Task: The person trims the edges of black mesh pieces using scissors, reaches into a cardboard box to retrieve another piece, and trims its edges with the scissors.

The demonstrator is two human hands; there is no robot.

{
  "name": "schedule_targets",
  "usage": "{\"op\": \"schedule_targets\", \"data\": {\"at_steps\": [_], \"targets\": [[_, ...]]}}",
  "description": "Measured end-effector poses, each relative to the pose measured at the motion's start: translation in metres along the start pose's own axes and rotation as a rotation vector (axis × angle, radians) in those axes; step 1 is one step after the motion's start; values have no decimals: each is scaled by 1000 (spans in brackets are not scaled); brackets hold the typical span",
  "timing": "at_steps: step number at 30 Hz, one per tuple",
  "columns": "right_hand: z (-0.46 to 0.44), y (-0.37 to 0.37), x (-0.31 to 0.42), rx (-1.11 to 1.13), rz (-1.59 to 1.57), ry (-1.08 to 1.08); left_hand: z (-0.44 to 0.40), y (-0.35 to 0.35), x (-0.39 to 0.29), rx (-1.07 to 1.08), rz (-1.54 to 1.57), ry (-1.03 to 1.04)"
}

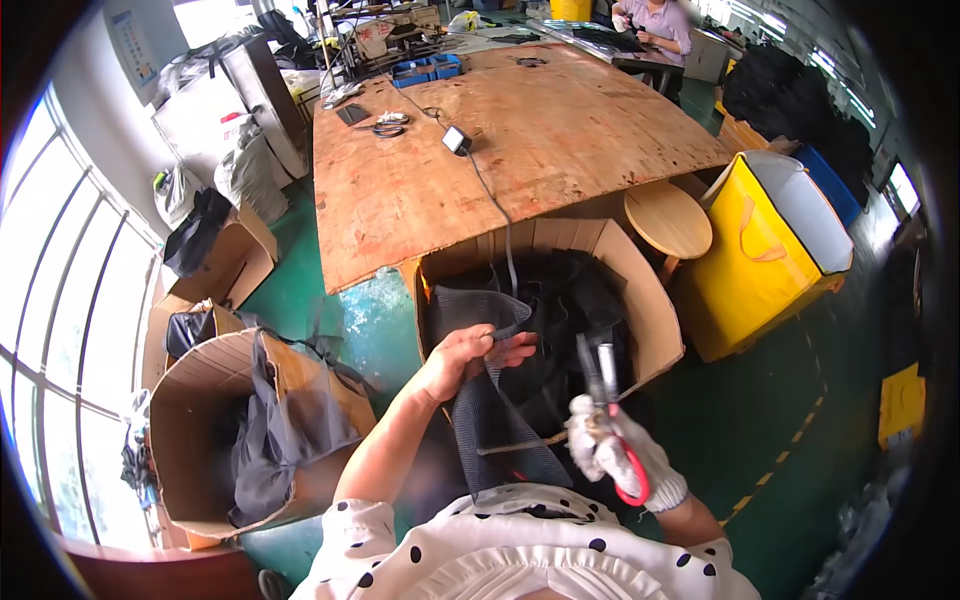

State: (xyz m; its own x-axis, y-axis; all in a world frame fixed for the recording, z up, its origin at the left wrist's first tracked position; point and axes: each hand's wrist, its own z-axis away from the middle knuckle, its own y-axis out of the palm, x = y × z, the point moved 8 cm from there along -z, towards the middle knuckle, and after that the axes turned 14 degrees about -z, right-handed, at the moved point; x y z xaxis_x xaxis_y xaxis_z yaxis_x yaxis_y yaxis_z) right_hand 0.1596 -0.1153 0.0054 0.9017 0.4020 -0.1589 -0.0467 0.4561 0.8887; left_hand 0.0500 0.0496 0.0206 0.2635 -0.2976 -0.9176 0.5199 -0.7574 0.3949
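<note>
My left hand (468, 358), bare, pinches the edge of a dark mesh piece (500, 400) that hangs down in front of my body. On the right, my right hand (620, 450) wears a white glove and is closed on red-handled scissors (632, 470). The scissor blades point up and away from me and look blurred. Between and beyond my hands stands a cardboard box (640, 300) with black material (560, 290) heaped inside. The mesh lies partly over the near left side of this box.
A wooden table (500, 130) stands ahead, with a small device (456, 140) and its cable. At left is another cardboard box (190, 430) holding dark mesh. A round stool (668, 218) and yellow bag (750, 270) stand right. A person (660, 28) works beyond the table.
</note>
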Motion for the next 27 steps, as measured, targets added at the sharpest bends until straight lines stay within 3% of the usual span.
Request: {"op": "schedule_targets", "data": {"at_steps": [2, 6, 7, 11, 13, 18, 20, 27], "targets": [[-3, 19, -7, 65, 503, -74, 2, 2, -1, 14, -45, -19], [-20, 13, -17, 111, 394, 119, 4, -3, 0, -25, -45, -34], [-22, 7, -20, 36, 189, 165, 3, -5, 0, -26, -48, -27], [-30, -1, -14, -40, 264, 97, 1, -10, 7, -18, -36, -17], [-29, 5, -8, 3, 506, 54, 0, -6, 9, -46, -60, -41], [-38, 6, -4, 23, 522, 49, -1, -3, 15, 20, -88, -64], [-43, 9, -9, 43, 267, 118, -1, -1, 18, 17, -114, -98], [-51, 14, 2, 100, 403, 39, -7, -10, 25, -14, -73, -124]]}}
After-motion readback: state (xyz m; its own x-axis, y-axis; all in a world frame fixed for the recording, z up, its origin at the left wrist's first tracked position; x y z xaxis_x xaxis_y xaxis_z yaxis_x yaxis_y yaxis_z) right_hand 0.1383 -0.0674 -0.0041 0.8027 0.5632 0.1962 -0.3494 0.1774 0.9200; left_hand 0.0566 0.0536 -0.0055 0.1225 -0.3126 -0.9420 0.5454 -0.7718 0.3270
